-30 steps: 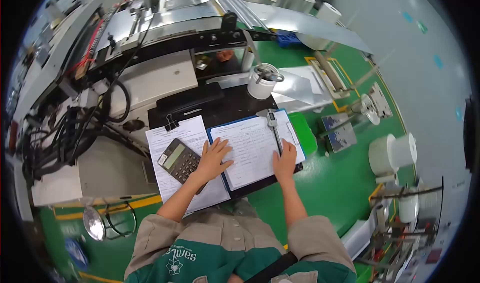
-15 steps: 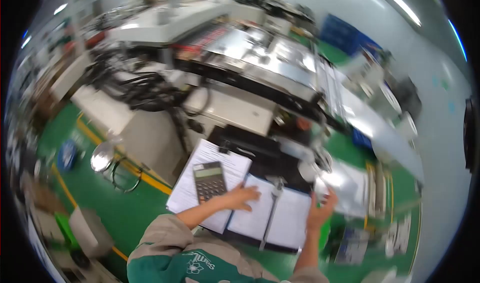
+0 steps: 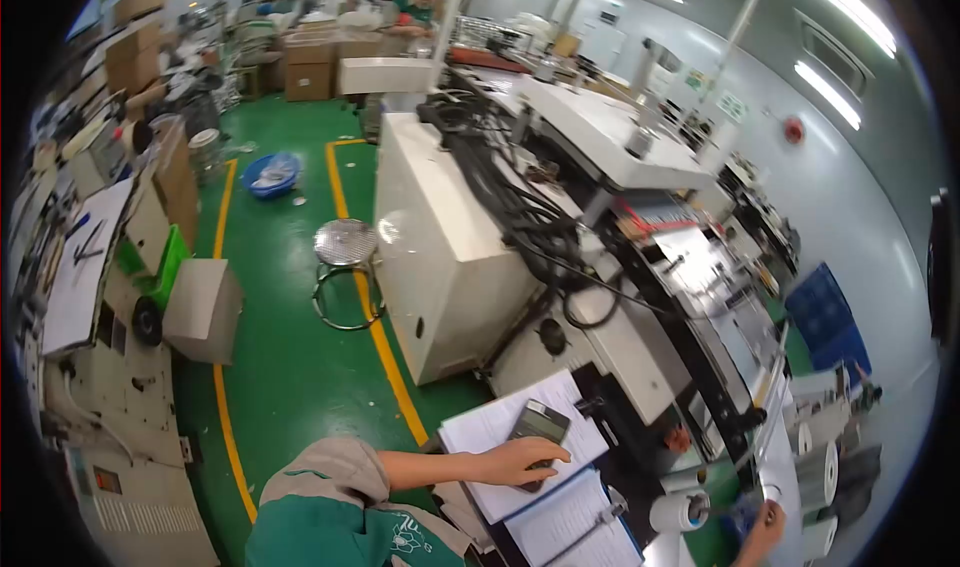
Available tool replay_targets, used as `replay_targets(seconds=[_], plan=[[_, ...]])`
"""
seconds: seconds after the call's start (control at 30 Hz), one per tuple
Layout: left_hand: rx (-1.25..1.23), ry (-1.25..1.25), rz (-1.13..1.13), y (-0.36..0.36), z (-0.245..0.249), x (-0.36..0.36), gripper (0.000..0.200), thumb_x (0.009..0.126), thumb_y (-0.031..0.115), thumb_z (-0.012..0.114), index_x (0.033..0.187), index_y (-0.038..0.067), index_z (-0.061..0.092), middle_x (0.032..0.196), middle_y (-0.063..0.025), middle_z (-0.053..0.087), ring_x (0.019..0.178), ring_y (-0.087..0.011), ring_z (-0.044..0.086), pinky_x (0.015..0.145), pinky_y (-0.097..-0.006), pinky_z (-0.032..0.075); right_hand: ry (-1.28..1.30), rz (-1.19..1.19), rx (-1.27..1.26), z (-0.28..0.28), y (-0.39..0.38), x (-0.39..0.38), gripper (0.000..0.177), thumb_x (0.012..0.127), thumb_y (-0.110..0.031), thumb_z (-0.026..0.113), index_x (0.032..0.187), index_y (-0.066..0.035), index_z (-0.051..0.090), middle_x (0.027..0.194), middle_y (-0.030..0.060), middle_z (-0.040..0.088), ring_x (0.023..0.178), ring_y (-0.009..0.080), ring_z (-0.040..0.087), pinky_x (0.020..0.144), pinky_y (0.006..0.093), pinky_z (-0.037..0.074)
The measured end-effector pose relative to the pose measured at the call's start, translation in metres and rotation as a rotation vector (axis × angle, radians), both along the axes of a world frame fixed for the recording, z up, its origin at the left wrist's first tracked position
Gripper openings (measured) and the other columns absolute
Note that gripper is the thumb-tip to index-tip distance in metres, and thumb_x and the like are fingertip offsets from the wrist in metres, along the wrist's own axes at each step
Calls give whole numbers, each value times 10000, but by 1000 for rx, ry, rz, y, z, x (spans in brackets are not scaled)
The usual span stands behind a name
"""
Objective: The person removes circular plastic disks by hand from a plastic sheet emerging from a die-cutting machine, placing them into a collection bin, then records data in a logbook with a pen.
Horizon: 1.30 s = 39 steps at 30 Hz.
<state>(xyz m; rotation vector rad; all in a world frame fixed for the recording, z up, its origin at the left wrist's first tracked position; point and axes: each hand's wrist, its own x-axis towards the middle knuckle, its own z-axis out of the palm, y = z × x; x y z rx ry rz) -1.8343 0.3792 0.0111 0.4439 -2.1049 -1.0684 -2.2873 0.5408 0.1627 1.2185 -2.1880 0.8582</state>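
My left hand reaches across the lower half of a dark calculator, its fingers curled over the far side. The calculator's screen end shows above my hand. It is over printed sheets held by a black clip. Beside them lies a blue-edged folder with white pages, partly cut off by the frame's bottom. At the lower right, my right hand has its fingers closed by the edge of a pale surface; what they hold, if anything, I cannot make out. A white roll stands between the folder and my right hand.
A white machine cabinet with thick black cables stands ahead. Left of it are a round metal stool, a blue basin and a grey box on the green floor. A person is in the background.
My view has swung left, so the desk now sits lower right. My left hand has moved from the folder page onto the calculator. My right hand has moved off the folder's edge.
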Motion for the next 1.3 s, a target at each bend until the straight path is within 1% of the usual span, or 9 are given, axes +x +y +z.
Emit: replay_targets(seconds=[0.2,0.33,0.4,0.47,0.57,0.8,0.9,1.03,1.3], plan=[[520,159,45,-4,9,148,299,895,246,487,1101,34,530,1087,-77,564,1031,-169,525,899,-285,386,620,-263,126,96,-23,286,187,867,-191,504,979,-83,607,888,112,532,675,259,546,527,351,454],[1281,469,-381,-13,-23,244,624,888,457,414,1324,30,281,1326,-141,356,1212,-217,375,971,-278,331,512,837,-48,54,-95,442,212,820,-49,544,1025,-13,585,910,130,527,692,214,542,506,273,412],[1505,615,-337,-18,3,304,788,837,554,430,1367,40,155,1380,-158,251,1255,-239,310,989,-328,319,-112,1243,106,-32,-162,482,222,787,26,547,1005,22,587,907,136,544,709,220,536,547,286,406],[1696,934,-178,-29,18,362,773,802,570,478,1324,41,265,1307,-156,366,1205,-249,380,935,-377,385,103,1641,52,-16,-194,641,256,722,76,604,967,5,597,851,157,554,689,283,522,562,346,414],[1525,1430,123,-54,16,453,382,876,290,495,1150,29,441,1077,-142,530,1085,-275,495,902,-435,428,61,2030,543,-72,-229,750,222,749,20,563,965,-29,587,887,170,542,776,332,523,698,373,443],[879,1307,918,-118,-27,633,218,913,163,385,1086,31,394,854,-116,559,925,-234,558,775,-317,463,-772,2054,1169,-161,-354,938,620,816,-159,584,1335,-153,246,1288,100,335,1137,294,397,908,418,363],[739,1213,1040,-183,-30,688,197,914,167,386,1069,45,394,880,-105,552,942,-197,545,762,-290,456,-905,1921,1095,-163,-412,1029,623,707,17,630,1263,-34,351,840,66,512,734,125,522,661,235,438],[766,1016,1061,-278,-7,783,213,925,180,389,1092,48,393,1071,-95,543,933,-111,493,812,-249,404,-607,1979,955,-176,-513,1133,591,724,-48,629,1218,-25,305,764,74,492,624,144,505,574,258,423],[560,923,1717,-338,-35,1001,382,889,246,483,1201,38,407,1130,-111,530,1062,-156,471,855,-274,380,-1072,2059,1229,-157,-661,1369,318,767,-21,635,1033,-52,463,727,-28,449,585,40,416,504,170,338]])
